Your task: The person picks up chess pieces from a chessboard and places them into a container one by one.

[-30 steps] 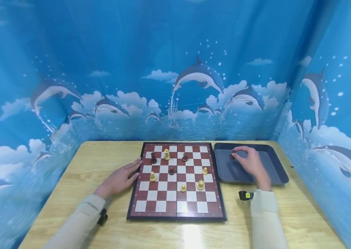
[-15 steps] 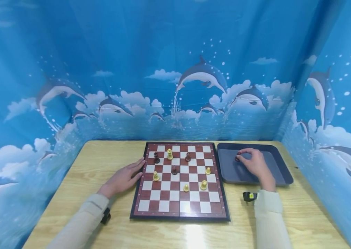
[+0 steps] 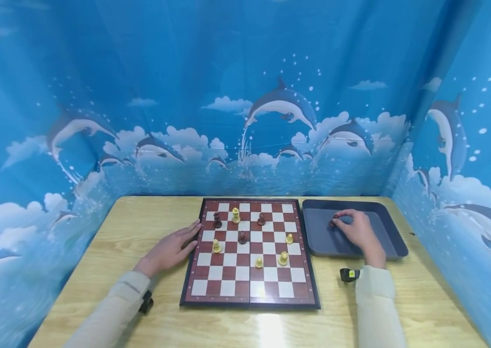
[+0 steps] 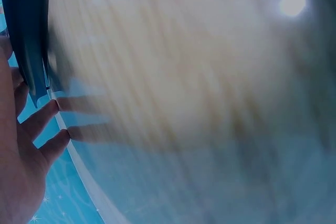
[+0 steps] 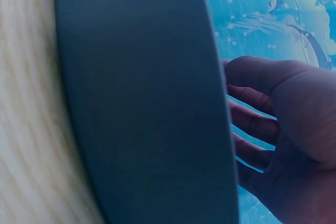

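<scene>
In the head view, my left hand (image 3: 167,251) lies on the table with its fingers stretched out, fingertips touching the left edge of the chessboard (image 3: 228,288). My right hand (image 3: 358,234) is over the grey tray (image 3: 321,243), pinching a small dark chess piece (image 3: 332,223) low in it; the fingers partly cover the piece. On the board stand dark pieces, among them a dark piece (image 3: 217,220) at the far left, and several cream pieces, such as a tall cream piece (image 3: 235,215) and a cream pawn (image 3: 259,262). The right wrist view shows the tray wall (image 5: 147,103) hiding the fingertips.
The tray stands right beside the board's right edge on a wooden table (image 3: 154,212). A blue dolphin-print curtain (image 3: 210,72) closes off the back and sides. Dark wrist-camera mounts show beneath both sleeves.
My right hand has shifted slightly right and toward me within the tray, still pinching the dark piece. The left hand stays at the board's edge. The head view has shifted slightly.
</scene>
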The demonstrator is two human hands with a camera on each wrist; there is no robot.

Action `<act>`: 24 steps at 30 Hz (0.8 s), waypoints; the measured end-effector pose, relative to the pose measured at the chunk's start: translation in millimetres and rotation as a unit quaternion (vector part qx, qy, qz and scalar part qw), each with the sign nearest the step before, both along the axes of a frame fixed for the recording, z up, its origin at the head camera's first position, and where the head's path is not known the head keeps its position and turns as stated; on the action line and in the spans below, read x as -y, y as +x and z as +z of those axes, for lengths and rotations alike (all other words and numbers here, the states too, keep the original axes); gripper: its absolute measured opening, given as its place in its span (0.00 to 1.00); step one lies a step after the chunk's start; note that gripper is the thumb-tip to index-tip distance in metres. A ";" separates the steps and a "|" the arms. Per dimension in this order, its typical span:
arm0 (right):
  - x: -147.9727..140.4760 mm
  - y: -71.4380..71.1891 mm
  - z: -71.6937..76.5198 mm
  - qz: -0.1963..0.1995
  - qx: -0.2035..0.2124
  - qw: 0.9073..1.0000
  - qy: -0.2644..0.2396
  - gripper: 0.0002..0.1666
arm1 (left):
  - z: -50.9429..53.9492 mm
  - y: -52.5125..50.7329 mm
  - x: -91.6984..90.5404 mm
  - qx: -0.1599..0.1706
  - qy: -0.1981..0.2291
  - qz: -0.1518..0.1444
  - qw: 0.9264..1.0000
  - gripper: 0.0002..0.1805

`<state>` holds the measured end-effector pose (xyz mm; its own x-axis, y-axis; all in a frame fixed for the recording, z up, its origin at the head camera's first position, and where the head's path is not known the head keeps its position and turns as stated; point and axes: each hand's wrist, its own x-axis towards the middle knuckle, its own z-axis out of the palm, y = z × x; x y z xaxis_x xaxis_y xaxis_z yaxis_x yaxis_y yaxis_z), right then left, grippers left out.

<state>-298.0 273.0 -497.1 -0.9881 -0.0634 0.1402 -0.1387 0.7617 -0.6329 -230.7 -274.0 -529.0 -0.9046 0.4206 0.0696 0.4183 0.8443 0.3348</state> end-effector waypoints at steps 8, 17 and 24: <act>-12.3 5.6 2.6 -0.003 0.007 1.000 0.008 0.17 | 0.4 1.9 -0.2 0.001 0.006 -0.004 1.000 0.34; -15.5 11.4 13.1 -0.018 -0.007 1.000 0.015 0.19 | 2.5 0.2 1.9 0.017 0.004 0.003 1.000 0.34; -13.7 14.6 21.0 -0.012 -0.015 1.000 0.020 0.19 | 1.0 1.3 1.0 0.015 0.004 0.005 1.000 0.34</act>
